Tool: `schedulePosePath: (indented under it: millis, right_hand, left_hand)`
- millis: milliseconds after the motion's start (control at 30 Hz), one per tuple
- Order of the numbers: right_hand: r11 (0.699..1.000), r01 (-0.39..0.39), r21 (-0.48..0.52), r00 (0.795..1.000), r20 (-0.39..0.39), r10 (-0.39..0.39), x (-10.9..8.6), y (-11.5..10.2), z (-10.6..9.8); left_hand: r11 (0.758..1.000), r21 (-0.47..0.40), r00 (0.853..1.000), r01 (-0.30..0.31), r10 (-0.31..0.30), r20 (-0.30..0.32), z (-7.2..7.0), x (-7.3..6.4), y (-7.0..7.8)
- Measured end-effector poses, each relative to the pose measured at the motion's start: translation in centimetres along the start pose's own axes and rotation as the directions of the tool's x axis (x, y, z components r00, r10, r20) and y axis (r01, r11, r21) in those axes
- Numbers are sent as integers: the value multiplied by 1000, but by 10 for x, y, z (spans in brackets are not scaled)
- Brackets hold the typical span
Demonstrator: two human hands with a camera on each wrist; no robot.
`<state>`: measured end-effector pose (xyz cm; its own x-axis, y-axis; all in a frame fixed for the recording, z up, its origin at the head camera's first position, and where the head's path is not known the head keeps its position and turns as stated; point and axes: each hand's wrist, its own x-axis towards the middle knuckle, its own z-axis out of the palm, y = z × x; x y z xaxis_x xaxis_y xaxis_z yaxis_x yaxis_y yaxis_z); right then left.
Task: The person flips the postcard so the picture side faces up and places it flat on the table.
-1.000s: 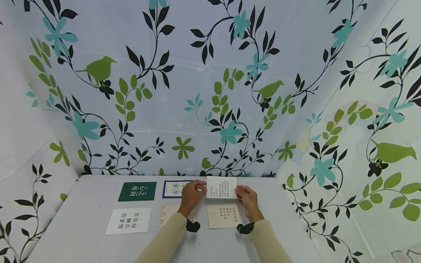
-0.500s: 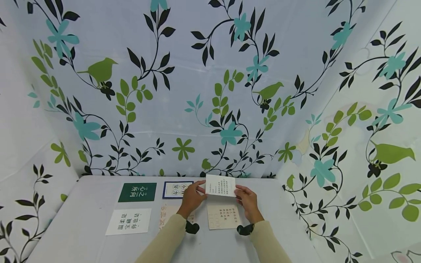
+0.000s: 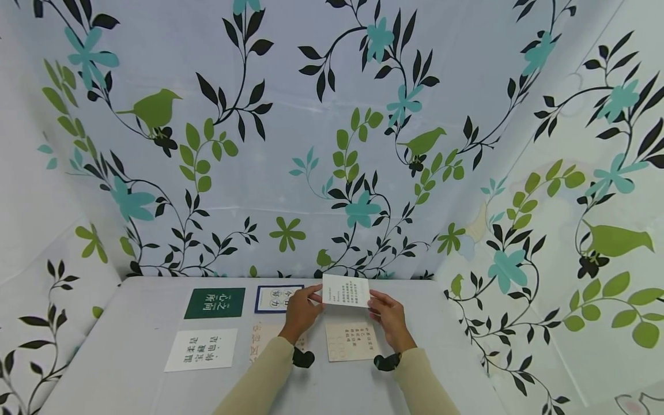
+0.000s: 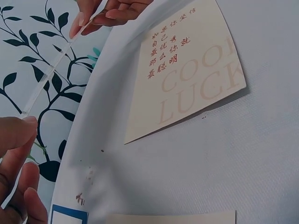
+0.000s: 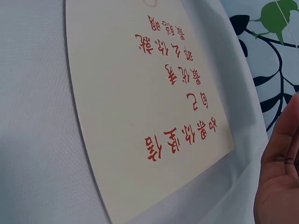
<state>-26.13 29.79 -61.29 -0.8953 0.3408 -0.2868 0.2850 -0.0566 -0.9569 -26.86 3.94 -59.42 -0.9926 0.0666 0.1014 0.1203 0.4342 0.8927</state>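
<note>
A white card [image 3: 345, 290] with lines of dark print is held up between both hands near the table's far edge. My left hand [image 3: 302, 314] pinches its left edge, and my right hand [image 3: 389, 317] grips the right edge. In the left wrist view the raised card [image 4: 49, 77] appears nearly edge-on, with the left hand [image 4: 16, 163] at one end and the right hand [image 4: 110, 11] at the other. Below it on the table lies a cream card [image 3: 353, 342] with red writing and pale "LUCK" lettering. The right wrist view shows this cream card [image 5: 140, 93] beside the right hand [image 5: 280, 177].
To the left lie a green card [image 3: 215, 303], a white card with large black characters [image 3: 201, 349] and a blue-bordered card [image 3: 267, 300]. A pinkish card [image 3: 261, 334] is partly behind the left forearm. A patterned cloth [image 3: 233, 167] hangs behind the white table [image 3: 140, 334].
The held white card has risen slightly and tilted, moving a little to the left. Both hands keep their hold on its edges. The cards on the table have stayed in place.
</note>
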Motion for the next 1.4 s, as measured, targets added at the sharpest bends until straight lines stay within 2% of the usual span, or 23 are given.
schedulePosePath:
  millis: [300,467,733,1000,1400]
  right_hand:
    - [1000,3,-4,999,49,-3,0,1,-2]
    - [999,15,-45,998,54,-13,-2,0,-4]
    - [991,6,-130,1000,5,-5,0,5,-4]
    - [985,0,-171,1000,-29,-5,2,11,0]
    - [976,31,-216,998,-45,-42,-8,9,4]
  left_hand:
    - [998,52,998,20,-17,-61,6,-1,-4]
    - [997,75,998,18,-13,-65,7,0,-7]
    - [992,118,999,34,-29,-38,10,0,-10]
    - [992,125,998,11,-3,-63,9,-1,-11]
    - [982,180,994,61,-45,-95,9,-3,-15]
